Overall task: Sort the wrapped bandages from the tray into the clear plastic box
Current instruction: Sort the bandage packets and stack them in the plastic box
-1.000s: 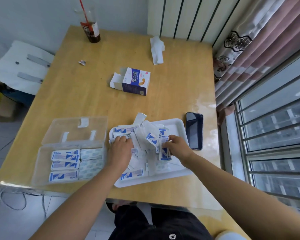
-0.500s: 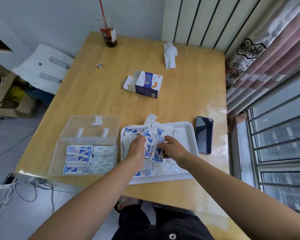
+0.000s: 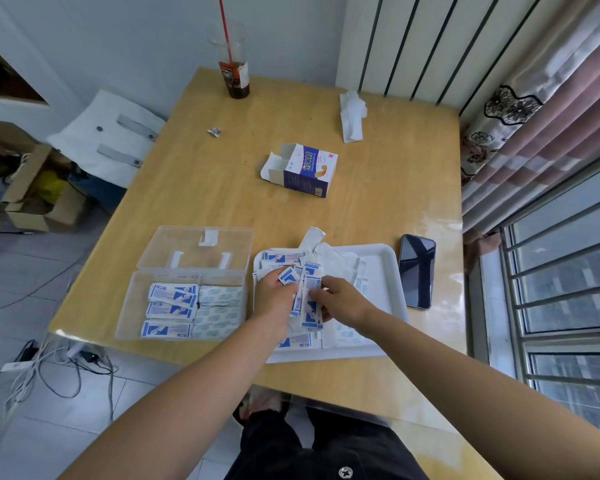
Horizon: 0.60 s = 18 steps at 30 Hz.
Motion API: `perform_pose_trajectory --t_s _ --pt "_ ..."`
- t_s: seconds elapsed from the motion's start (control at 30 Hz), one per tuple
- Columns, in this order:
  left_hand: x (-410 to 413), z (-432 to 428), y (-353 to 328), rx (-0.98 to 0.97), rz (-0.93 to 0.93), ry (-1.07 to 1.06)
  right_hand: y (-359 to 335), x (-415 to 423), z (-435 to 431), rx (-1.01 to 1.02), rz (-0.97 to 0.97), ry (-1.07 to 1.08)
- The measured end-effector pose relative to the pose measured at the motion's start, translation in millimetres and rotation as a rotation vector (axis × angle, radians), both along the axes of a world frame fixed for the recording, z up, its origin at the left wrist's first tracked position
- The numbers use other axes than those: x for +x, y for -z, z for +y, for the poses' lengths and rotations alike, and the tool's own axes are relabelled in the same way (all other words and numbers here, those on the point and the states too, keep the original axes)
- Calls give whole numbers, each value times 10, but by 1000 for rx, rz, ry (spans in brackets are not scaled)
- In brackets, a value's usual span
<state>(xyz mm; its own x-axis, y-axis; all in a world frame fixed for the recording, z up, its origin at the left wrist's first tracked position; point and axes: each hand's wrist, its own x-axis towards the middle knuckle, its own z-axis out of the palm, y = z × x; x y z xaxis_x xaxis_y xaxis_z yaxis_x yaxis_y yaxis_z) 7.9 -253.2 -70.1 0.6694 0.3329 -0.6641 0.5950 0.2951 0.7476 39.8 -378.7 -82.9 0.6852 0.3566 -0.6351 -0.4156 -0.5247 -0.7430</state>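
Note:
A white tray (image 3: pixel 388 271) near the table's front edge holds a loose heap of blue-and-white wrapped bandages (image 3: pixel 329 258). Both hands meet over its left half. My left hand (image 3: pixel 274 301) pinches one small wrapped bandage (image 3: pixel 288 276). My right hand (image 3: pixel 343 301) grips a bunch of wrapped bandages (image 3: pixel 310 299) standing on end. Left of the tray lies the clear plastic box (image 3: pixel 129 306), lid open, with stacks of wrapped bandages (image 3: pixel 172 310) in rows inside.
A black phone (image 3: pixel 417 270) lies right of the tray. An open bandage carton (image 3: pixel 303 169) sits mid-table. Farther back are a crumpled tissue (image 3: pixel 352 116), a paper scrap (image 3: pixel 214 132) and a drink cup (image 3: pixel 234 76) with a straw. Cables lie on the floor at left.
My left hand moved right from the heap's left side to meet my right hand, and now pinches a bandage beside the bunch. The camera view shifted left.

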Motion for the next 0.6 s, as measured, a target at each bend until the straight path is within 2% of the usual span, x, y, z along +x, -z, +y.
perform_pose_trajectory --t_s 0.13,0.37,0.53,0.6 --pt "-11 -10 -30 -33 25 -25 0 19 19 -65 -108 11" --pt "26 -85 -105 -260 84 -129 -10 -54 144 44 -48 -2" --pt "-1 -87 -34 -244 110 30 -37 -89 153 37 -12 -148" --pt "-23 -55 -18 -145 86 153 -51 -68 99 -17 -47 -215"
